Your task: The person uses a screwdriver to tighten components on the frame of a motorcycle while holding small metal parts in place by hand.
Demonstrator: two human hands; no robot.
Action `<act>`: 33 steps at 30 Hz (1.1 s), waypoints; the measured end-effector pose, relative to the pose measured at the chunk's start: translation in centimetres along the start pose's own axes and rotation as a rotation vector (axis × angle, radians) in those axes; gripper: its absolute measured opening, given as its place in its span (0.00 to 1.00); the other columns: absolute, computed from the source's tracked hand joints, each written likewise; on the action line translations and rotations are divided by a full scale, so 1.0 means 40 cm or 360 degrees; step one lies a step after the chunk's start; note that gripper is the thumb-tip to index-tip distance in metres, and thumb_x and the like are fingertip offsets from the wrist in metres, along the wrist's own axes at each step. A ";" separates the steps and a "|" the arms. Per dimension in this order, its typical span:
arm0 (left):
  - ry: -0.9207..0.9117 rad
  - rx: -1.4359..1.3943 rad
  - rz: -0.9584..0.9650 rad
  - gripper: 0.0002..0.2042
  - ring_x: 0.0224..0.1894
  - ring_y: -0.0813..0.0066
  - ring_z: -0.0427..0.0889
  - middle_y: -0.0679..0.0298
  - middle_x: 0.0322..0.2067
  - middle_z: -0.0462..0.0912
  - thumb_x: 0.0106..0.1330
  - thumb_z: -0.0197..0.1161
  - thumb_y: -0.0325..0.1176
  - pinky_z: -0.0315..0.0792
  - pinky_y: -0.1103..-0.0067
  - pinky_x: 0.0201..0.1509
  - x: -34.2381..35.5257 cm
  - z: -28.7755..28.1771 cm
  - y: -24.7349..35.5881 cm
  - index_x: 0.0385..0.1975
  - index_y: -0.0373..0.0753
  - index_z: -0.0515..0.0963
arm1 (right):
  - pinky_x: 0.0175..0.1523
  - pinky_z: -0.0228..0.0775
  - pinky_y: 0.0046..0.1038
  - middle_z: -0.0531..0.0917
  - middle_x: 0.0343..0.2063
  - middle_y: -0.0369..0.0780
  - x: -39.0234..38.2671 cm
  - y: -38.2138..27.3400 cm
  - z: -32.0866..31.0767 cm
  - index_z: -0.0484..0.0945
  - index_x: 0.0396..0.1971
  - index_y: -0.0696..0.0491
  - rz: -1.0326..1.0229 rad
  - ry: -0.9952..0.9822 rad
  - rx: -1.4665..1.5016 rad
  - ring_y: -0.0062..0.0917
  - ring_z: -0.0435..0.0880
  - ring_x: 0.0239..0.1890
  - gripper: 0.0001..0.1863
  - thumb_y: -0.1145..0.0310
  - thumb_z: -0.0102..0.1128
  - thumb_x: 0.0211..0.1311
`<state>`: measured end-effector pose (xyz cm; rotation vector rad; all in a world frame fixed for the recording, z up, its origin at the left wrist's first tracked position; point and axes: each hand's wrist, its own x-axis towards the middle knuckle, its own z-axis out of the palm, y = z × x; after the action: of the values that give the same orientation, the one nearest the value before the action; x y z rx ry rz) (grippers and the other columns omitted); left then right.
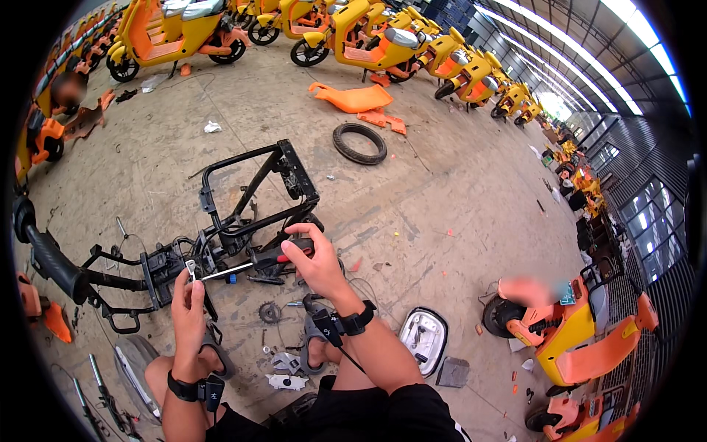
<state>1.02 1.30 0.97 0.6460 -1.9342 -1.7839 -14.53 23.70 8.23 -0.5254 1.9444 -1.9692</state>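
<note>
A black bare scooter frame (258, 221) lies on the floor before me. My right hand (315, 269) grips a screwdriver with a black and red handle (270, 258), its long shank pointing left over the frame. My left hand (190, 306) pinches a small silver metal piece (191, 267) at the shank's end; I cannot make out whether the two are joined. A small blue piece (232, 278) sits below the shank. Beneath my arms lie a toothed sprocket (269, 312), loose metal parts (286, 361) and a white-lined tray (436, 322) holding small items.
Rows of yellow scooters (346, 46) stand behind and right, one partly stripped scooter (574, 353) close by. An orange body panel (353, 98) and a loose tyre (340, 146) lie on the floor (471, 214). A wheel (129, 353) and rod-like parts (103, 387) are at lower left.
</note>
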 end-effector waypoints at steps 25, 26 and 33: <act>-0.0029 -0.0073 -0.0135 0.22 0.29 0.90 0.65 0.72 0.33 0.75 0.73 0.56 0.39 0.61 0.88 0.31 -0.002 0.002 0.012 0.63 0.37 0.68 | 0.33 0.77 0.20 0.78 0.33 0.35 0.004 0.028 -0.012 0.72 0.48 0.55 -0.0078 -0.0034 0.0076 0.15 0.79 0.31 0.17 0.64 0.63 0.63; -0.0016 -0.0059 -0.0107 0.22 0.29 0.90 0.65 0.72 0.33 0.75 0.73 0.56 0.39 0.61 0.88 0.31 -0.002 0.003 0.003 0.63 0.36 0.68 | 0.30 0.74 0.19 0.78 0.33 0.36 0.006 0.024 -0.009 0.72 0.49 0.55 -0.0018 0.0011 0.0034 0.14 0.78 0.29 0.18 0.64 0.63 0.63; -0.0014 0.0007 -0.0001 0.21 0.26 0.90 0.65 0.72 0.31 0.75 0.74 0.55 0.39 0.62 0.88 0.28 -0.001 0.015 -0.001 0.62 0.37 0.68 | 0.27 0.70 0.17 0.79 0.34 0.37 0.006 0.028 -0.009 0.69 0.51 0.54 -0.0004 0.0091 0.0042 0.13 0.77 0.25 0.19 0.67 0.62 0.63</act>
<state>0.72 1.80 0.86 0.6416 -1.9441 -1.7865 -14.96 23.87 7.11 -0.4703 1.9497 -2.0295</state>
